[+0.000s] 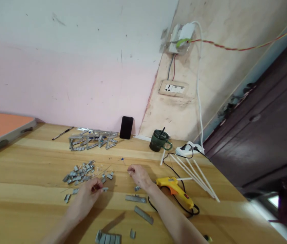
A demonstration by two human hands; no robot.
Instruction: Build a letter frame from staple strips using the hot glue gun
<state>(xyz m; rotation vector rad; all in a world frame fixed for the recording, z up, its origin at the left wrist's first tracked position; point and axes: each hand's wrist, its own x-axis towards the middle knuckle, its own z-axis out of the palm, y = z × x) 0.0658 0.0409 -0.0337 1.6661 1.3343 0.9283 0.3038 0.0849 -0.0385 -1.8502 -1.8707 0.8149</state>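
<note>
Grey piece (105, 189), small and flat-looking, juts at three o'clock from the left hand (87, 196), whose fingers appear pinched on its end; at two o'clock from there the right hand (139, 176) curls inward, too small and blurred to tell what, if anything, its fingers hold. Single-piece handling seems the step in hand, and the next move calls for a light, exact pinch. Smooth, angular grey bits (77, 177) heap at the left hand's eleven o'clock on the wood-grained surface (35, 162), a yellow plastic glue gun (167, 182) at the right's four.

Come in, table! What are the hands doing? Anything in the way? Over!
Left hand pinching small gray piece. Right hand: grip unclear. Possible snag: glue gun beside right arm. Over.
</note>
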